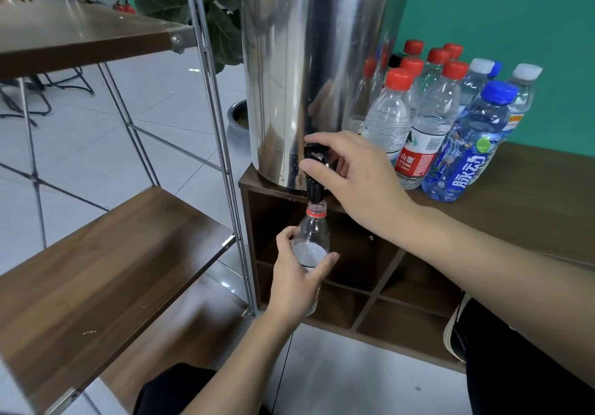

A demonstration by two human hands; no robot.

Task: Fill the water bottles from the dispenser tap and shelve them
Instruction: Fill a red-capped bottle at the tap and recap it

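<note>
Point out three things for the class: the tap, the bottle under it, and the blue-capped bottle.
tap [314, 163]: head view, on its black body above the spout.
bottle [311, 232]: head view, on the clear shoulder above the water.
blue-capped bottle [465, 160]: head view, on its blue label.

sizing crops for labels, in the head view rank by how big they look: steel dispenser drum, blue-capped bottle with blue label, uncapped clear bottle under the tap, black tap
1. Steel dispenser drum
2. Blue-capped bottle with blue label
3. Uncapped clear bottle, partly hidden by the left hand, so close to 2
4. Black tap, partly covered by the right hand
</note>
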